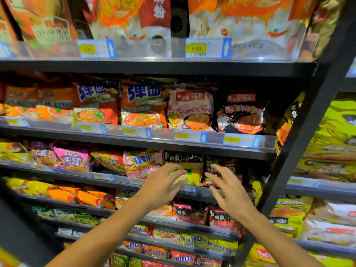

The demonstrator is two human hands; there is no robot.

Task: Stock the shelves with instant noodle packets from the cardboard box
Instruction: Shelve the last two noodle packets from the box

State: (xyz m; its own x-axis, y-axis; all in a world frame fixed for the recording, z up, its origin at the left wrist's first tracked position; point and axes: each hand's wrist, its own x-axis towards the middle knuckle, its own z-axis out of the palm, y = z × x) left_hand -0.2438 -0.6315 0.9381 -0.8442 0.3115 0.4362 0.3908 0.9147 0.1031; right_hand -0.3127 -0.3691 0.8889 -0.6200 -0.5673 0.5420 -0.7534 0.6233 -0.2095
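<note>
The left hand's fingers (pixel 174 171) are spread and slightly curled, gripping nothing, their tips just in front of a black-and-yellow noodle packet (pixel 189 170) that stands upright at the front edge of the third shelf (pixel 107 179). The left hand (pixel 161 186) reaches up from the lower middle. The right hand's fingers (pixel 215 177) are also apart and empty, their tips close to a dark packet (pixel 221 166) beside the yellow one; whether they touch it I cannot tell. The right hand (pixel 230 195) rises from the lower right. A pink packet (pixel 142 162) stands left of the yellow one. A black upright post (pixel 300 132) bounds the shelf's right end. The cardboard box is not in view.
</note>
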